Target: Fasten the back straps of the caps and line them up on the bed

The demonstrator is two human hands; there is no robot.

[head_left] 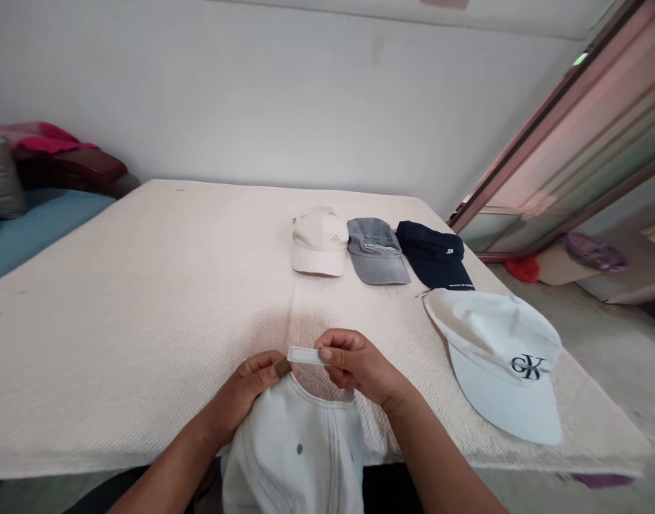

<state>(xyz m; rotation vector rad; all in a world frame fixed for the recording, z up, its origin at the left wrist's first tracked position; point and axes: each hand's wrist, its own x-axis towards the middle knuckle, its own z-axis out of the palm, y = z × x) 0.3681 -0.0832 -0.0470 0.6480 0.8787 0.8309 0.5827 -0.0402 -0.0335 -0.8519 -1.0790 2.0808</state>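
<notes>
A pale white baseball cap [306,450] is held near the table's front edge, its back opening facing away from me. My left hand [247,389] pinches the brass-coloured buckle [282,368] at the left side of that opening. Between the thumb and fingers of my right hand [357,364] is the cap's back strap [305,355], stretched across from the buckle. The strap's left end lies at the buckle; I cannot tell whether it is threaded through. The cap's brim is out of view.
A cream cap [320,243], a grey cap [377,250] and a navy cap [434,253] lie in a row farther back. A white cap with black letters [501,364] lies at the right edge of the cloth-covered table [145,307]. A wall stands behind; a glass-panelled frame [552,135] is at right.
</notes>
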